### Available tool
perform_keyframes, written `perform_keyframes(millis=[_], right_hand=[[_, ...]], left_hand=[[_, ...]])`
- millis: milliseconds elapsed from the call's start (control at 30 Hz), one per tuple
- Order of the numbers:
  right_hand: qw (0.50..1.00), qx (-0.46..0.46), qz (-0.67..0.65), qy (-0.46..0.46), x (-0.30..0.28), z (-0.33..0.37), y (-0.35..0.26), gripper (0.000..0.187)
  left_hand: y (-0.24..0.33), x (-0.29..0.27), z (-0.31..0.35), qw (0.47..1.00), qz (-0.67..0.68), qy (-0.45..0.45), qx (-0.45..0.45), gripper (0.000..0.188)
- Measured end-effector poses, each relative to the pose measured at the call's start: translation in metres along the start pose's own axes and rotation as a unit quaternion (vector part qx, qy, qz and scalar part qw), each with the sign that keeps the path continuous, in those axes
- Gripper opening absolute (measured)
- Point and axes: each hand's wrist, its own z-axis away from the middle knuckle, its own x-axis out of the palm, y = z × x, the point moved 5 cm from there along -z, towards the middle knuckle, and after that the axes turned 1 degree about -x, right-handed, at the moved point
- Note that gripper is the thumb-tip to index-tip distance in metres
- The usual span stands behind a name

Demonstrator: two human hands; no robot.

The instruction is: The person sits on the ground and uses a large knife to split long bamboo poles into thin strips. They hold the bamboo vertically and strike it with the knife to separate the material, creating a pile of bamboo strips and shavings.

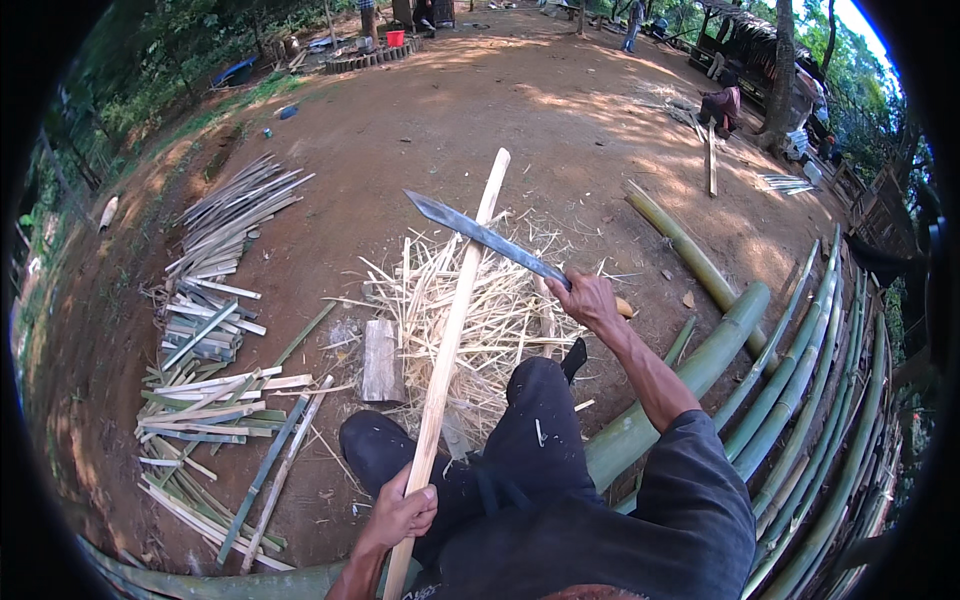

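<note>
My left hand (404, 512) is closed round the lower part of a long pale split-bamboo strip (447, 370), which slants up and away from my lap. In my right hand (588, 300) is the handle of a machete (485, 236), most of the grip hidden by my fingers. Its long grey blade lies across the strip near the far end and points to the upper left. Beneath the strip, a heap of pale bamboo shavings (490, 310) covers the ground in front of my knees.
Bundles of split bamboo pieces (205, 330) lie at the left. A short log (381, 362) sits beside the shavings. Thick green bamboo poles (690, 370) and long bamboo lengths (790, 395) stretch along my right. Farther off, a person (722, 103) sits near a tree, and a red bucket (396, 38) stands at the back.
</note>
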Motion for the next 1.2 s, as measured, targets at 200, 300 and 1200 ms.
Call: perform_keyframes(millis=[200, 300, 1200], right_hand=[[0.998, -0.057, -0.017, 0.034, -0.004, 0.008, 0.003, 0.062], [1.0, 0.003, 0.002, 0.028, -0.005, -0.011, 0.028, 0.062], [0.997, 0.077, -0.012, 0.022, -0.004, -0.02, 0.042, 0.071]], left_hand=[[-0.005, 0.001, 0.014, 1.0, -0.007, -0.018, -0.008, 0.052], [-0.005, 0.001, 0.011, 0.999, 0.014, -0.03, -0.011, 0.053], [-0.031, 0.0, 0.037, 0.998, 0.012, -0.022, -0.062, 0.059]])
